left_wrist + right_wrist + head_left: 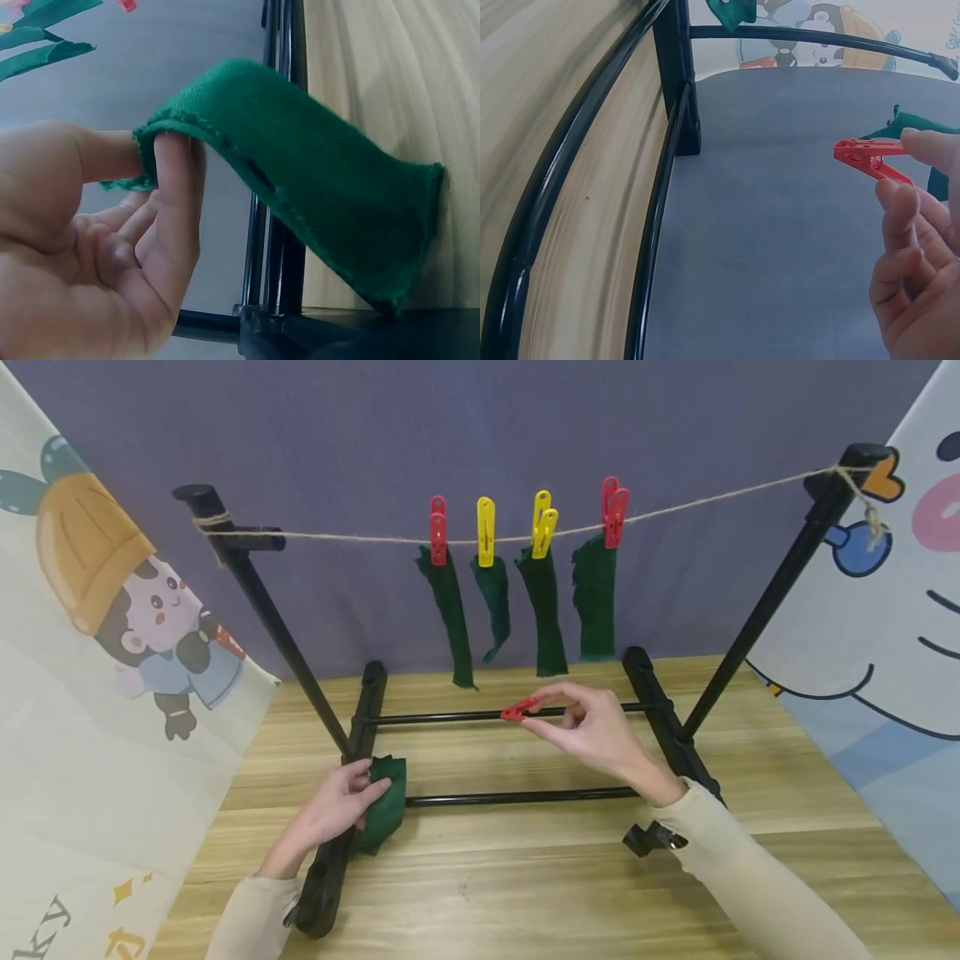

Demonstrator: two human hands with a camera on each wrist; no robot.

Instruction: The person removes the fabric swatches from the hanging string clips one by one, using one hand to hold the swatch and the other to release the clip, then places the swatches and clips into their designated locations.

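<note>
My left hand [337, 806] pinches a strip of green cloth [384, 810] near the left side of the black rack. In the left wrist view the cloth [300, 180] drapes over a finger, its free end sloping down to the right. A red clothespin [518, 709] is pinched between the thumb and finger of my right hand [592, 727], above the rack's rear crossbar. The right wrist view shows this clothespin [866, 156] held by its handle ends. Several green cloth strips [596, 602] hang from the twine [337, 537] under red and yellow clothespins [486, 531].
Two slanted black posts [772, 593] carry the twine. Low crossbars [517, 797] join the rack's feet on a wooden tabletop [525, 885]. A black clip-like piece [651, 839] lies by my right sleeve. A purple-grey backdrop [360, 435] stands behind, with printed cartoon sheets at both sides.
</note>
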